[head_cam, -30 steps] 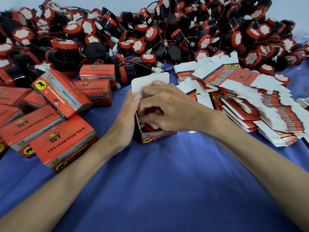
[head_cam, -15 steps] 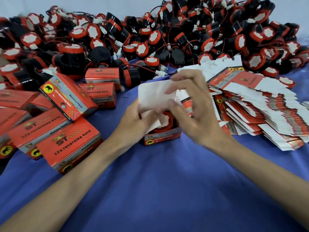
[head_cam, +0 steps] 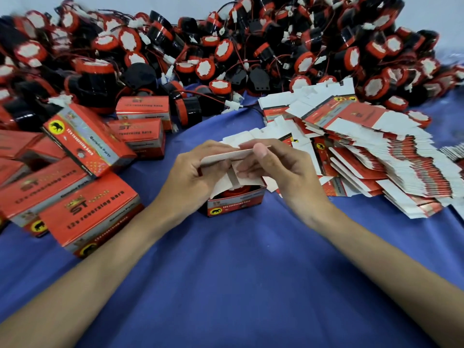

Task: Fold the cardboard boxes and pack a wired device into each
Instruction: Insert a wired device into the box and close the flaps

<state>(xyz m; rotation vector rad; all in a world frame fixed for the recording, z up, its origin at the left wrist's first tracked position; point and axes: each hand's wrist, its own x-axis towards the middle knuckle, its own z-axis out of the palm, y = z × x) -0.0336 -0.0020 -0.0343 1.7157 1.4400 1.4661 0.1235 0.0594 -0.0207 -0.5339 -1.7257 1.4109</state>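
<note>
On blue cloth [head_cam: 238, 285] by a pale wall [head_cam: 150, 3], left grip [head_cam: 190, 177] and right grip [head_cam: 283, 172] pinch the flap [head_cam: 226, 155] of the box [head_cam: 236, 205]

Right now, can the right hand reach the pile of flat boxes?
Probably yes: nothing lies between the right hand and the pile of flat boxes, but its fingers must release the flap first.

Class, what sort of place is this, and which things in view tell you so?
Probably a small packing workshop: a heap of wired horns, a stack of flat cartons, closed boxes, and the left hand and right hand gripping the flap of an open box.
</note>
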